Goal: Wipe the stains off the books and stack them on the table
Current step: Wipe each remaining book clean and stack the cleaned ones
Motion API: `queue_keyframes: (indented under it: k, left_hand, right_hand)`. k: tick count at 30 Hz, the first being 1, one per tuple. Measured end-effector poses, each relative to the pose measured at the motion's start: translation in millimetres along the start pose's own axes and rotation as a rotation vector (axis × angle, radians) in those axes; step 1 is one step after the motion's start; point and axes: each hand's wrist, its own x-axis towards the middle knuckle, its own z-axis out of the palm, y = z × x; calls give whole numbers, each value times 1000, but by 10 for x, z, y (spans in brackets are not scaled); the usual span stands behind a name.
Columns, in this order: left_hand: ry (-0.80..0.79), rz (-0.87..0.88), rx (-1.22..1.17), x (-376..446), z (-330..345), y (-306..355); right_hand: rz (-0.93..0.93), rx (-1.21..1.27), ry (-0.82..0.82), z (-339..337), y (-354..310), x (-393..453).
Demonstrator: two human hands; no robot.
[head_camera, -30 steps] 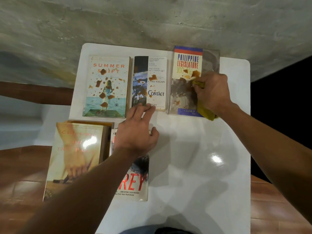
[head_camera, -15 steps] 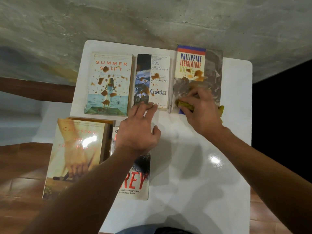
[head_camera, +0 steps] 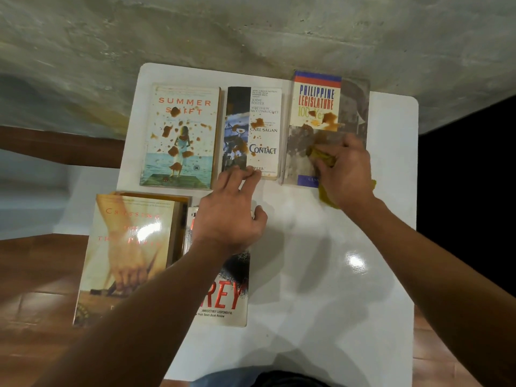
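Three stained books lie in a row at the far side of the white table (head_camera: 321,289): Summer Shift (head_camera: 181,135), Contact (head_camera: 259,129) and Philippine Legislature (head_camera: 321,107), all with brown blotches. My right hand (head_camera: 346,174) grips a yellow cloth (head_camera: 321,156) and presses it on the lower half of the Philippine Legislature cover. My left hand (head_camera: 231,213) lies flat with straight fingers, fingertips on the near edge of Contact, palm over a grey book with red letters (head_camera: 223,297). A cream book (head_camera: 125,252) lies left of that one, on top of another book.
A rough concrete wall (head_camera: 251,32) runs right behind the table's far edge. Brown wood floor (head_camera: 39,275) shows to the left and at the lower right. The table's right half near me carries only light glare.
My right hand with the cloth slid down the Philippine Legislature cover toward me, then back up to its middle. Stains on the lower cover look smeared. My left hand stayed put.
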Motion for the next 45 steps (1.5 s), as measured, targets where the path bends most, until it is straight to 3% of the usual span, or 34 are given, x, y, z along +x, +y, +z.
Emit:
queue_keyframes:
  k: [4,9,14,21,25,29,34,38,42,45]
  left_hand:
    - [6,13,-1,-4,-1,-9]
    - [-5,20,-1,-11,-6,-20]
    - [-1,30,-7,-1,-16,0]
    - [5,24,0,-8,-11,-7]
    - [0,18,-1,-4,-23,0]
    - [1,15,5,7,-25,10]
    - [2,22,-3,13,-28,2]
    - [6,28,-2,2,-11,2]
    - [12,35,1,2,-3,-12]
    - [13,30,1,-3,-10,-2]
  right_hand:
    - [-237,-34,-140,-21,18,-158]
    - [-30,-35,-62,-188,142,127]
    - [-235,-126,-196,-280,158,-52]
    - [37,-167,19,-268,245,263]
    - [-115,-178,-93,-260,214,224]
    - [116,-165,-48,-368,226,461]
    - [-5,-251,-189,-351,186,486]
    - [159,-235,-68,-416,153,673]
    - [73,-291,-149,-332,111,618]
    - [129,-240,-102,-392,107,700]
